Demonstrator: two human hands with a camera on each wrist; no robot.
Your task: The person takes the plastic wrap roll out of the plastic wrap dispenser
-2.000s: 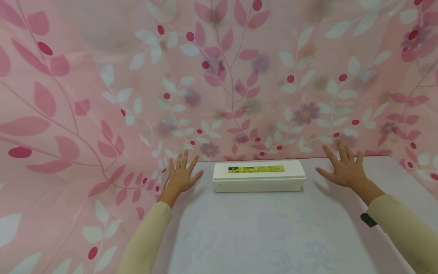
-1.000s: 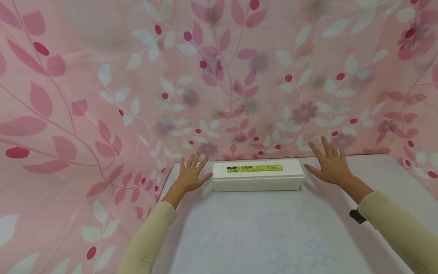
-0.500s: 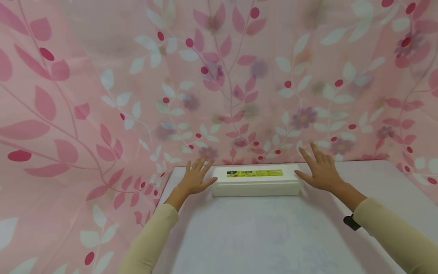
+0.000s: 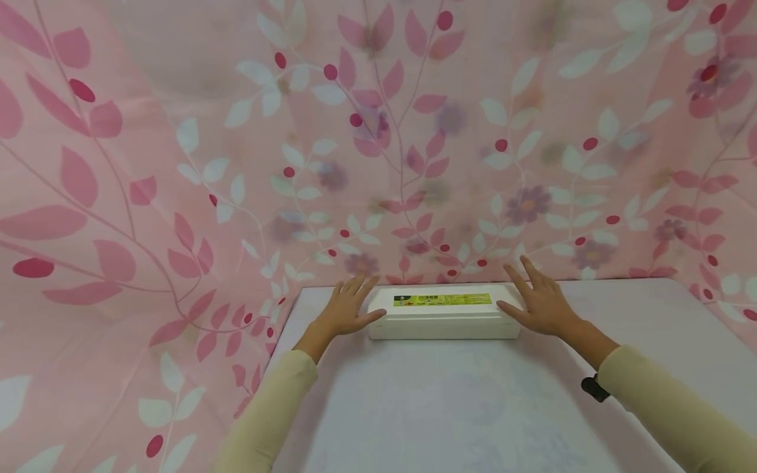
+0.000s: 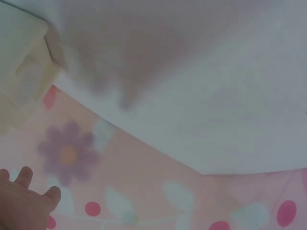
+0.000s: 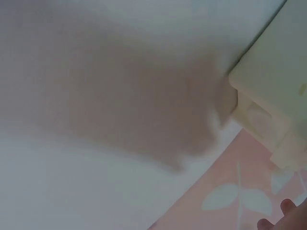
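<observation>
A long white lidded box (image 4: 443, 324) with a yellow-green label (image 4: 442, 299) lies crosswise at the far edge of the table. At its left end is my left hand (image 4: 345, 310), fingers spread, the thumb in front of the box's corner. My right hand (image 4: 539, 305) is at the other end with straight fingers, its thumb over the lid's right corner. Whether either hand touches the box cannot be told. In the left wrist view only the fingertips of the left hand (image 5: 21, 203) show, apart from the box end (image 5: 29, 72); the right wrist view likewise shows a few fingertips.
A pale cloth covers the table (image 4: 449, 407). Pink curtains (image 4: 414, 144) with leaves and flowers hang behind it and along the left side. A small black object (image 4: 595, 388) sits under the right wrist by the sleeve cuff.
Both hands have come inward toward the ends of the box, the right one travelling left and the left one right. The box stays in place on the table.
</observation>
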